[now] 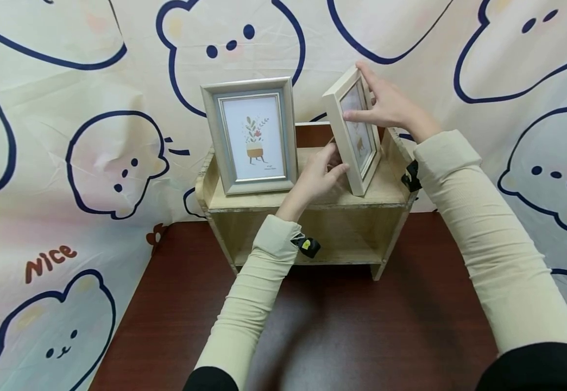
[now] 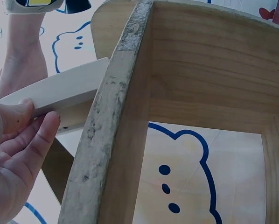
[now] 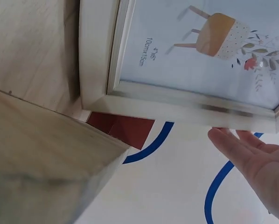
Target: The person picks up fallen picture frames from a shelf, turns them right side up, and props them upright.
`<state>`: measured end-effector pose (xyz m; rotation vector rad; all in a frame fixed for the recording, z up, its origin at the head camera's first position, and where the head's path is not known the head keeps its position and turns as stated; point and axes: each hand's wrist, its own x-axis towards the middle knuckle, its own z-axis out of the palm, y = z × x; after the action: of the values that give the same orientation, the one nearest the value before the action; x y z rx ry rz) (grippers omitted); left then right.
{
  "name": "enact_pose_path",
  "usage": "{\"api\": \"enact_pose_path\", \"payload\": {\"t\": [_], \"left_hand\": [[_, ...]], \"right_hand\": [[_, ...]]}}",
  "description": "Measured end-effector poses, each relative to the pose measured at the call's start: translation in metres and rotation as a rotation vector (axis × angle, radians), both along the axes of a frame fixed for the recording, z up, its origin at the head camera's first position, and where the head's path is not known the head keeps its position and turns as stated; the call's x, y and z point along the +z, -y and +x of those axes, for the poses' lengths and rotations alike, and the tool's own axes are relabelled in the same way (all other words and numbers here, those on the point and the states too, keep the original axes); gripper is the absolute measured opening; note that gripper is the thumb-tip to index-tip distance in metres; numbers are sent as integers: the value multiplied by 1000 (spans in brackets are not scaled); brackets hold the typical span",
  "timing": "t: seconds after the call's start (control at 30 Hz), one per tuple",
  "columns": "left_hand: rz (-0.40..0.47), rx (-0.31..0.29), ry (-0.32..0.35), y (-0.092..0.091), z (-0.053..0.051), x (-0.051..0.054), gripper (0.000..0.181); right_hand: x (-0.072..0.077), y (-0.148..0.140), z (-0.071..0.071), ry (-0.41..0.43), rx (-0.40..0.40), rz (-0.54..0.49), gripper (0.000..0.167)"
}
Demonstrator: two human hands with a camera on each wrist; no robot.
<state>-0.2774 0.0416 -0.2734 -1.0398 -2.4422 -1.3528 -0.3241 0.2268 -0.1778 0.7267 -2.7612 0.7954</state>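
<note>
A cream picture frame (image 1: 342,130) with a plant print stands turned and tilted on the right of a small wooden shelf (image 1: 254,202). My right hand (image 1: 388,106) holds its upper part, one finger at the top corner and the thumb on the front. Lower down, my left hand (image 1: 315,174) grips the frame's left edge; in the left wrist view the thumb lies on the pale edge (image 2: 67,88) and fingers are beneath. The right wrist view shows the print (image 3: 219,37) close up. A second, silver-beige picture frame (image 1: 212,130) stands upright on the shelf's left.
The shelf has raised sides and a lower compartment (image 1: 347,231). It stands at the back of a dark red-brown table (image 1: 361,326). Right behind hangs a pale cloth (image 1: 117,92) with blue-outlined bears. Each wrist wears a black strap (image 1: 308,247).
</note>
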Motion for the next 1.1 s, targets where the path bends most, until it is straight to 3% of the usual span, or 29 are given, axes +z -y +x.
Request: {"api": "enact_pose_path", "payload": {"t": [0.17, 0.4, 0.73, 0.9, 1.1], "left_hand": [[-4, 37, -49, -2, 6, 0, 26], [-109, 215, -153, -7, 13, 3, 33], [-122, 174, -78, -1, 9, 7, 34], [-157, 212, -28, 2, 9, 13, 30], [-162, 259, -47, 3, 9, 18, 29]], "right_hand": [[1, 1, 2, -42, -30, 23, 99], [0, 2, 5, -44, -65, 35, 102], [-2, 9, 14, -21, -186, -5, 107], [-2, 13, 19, -5, -281, -11, 108], [-1, 18, 24, 37, -382, -6, 111]]}}
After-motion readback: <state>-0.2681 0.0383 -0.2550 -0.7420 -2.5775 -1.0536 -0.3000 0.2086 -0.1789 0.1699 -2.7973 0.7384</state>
